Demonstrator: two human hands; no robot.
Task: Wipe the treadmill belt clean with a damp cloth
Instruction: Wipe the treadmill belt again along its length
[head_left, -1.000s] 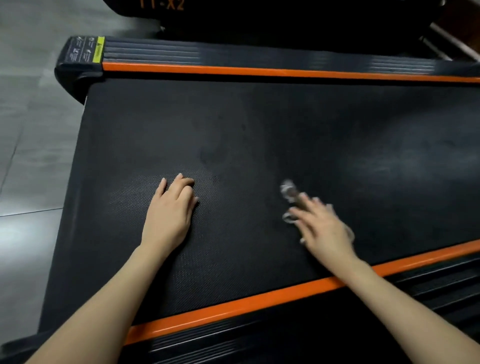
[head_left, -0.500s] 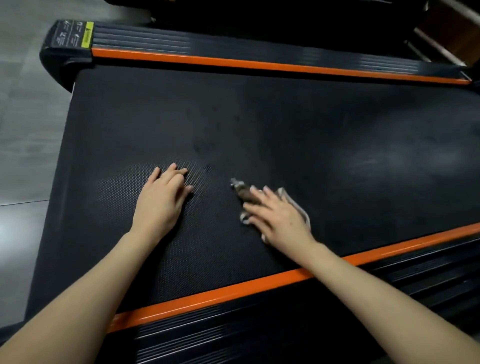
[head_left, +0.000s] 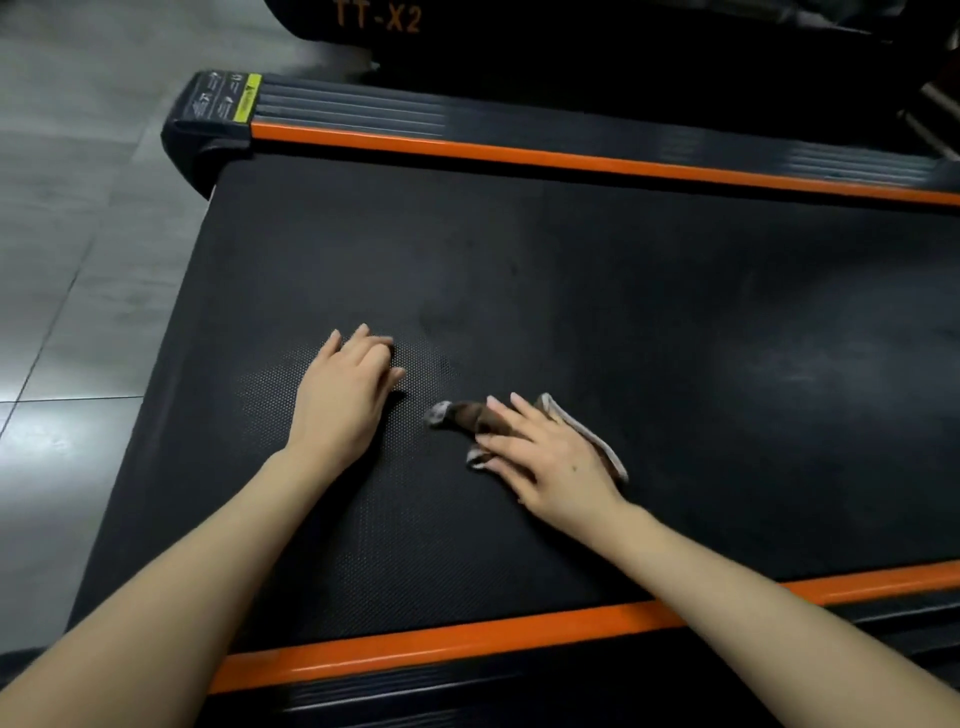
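Head view: right hand (head_left: 556, 462) pins the cloth (head_left: 467, 415) with straight fingers (head_left: 511, 415) — soft, limp, likely to bunch, so press mid-fold; left hand (head_left: 345, 389) rests loosely curled on the belt (head_left: 623, 312).

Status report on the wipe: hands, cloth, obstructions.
Right hand flat, pressing crumpled brown-and-white cloth onto black textured treadmill belt. Left hand rests on belt, holding nothing. No obstacle seen on belt.

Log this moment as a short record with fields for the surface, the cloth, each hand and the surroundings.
surface: black textured treadmill belt, edged by orange side strips
cloth: crumpled brown and white cloth, lying on the belt
right hand: flat on the cloth, fingers straight, pressing it down
left hand: resting on bare belt beside the cloth, not touching it
surroundings: grey tiled floor
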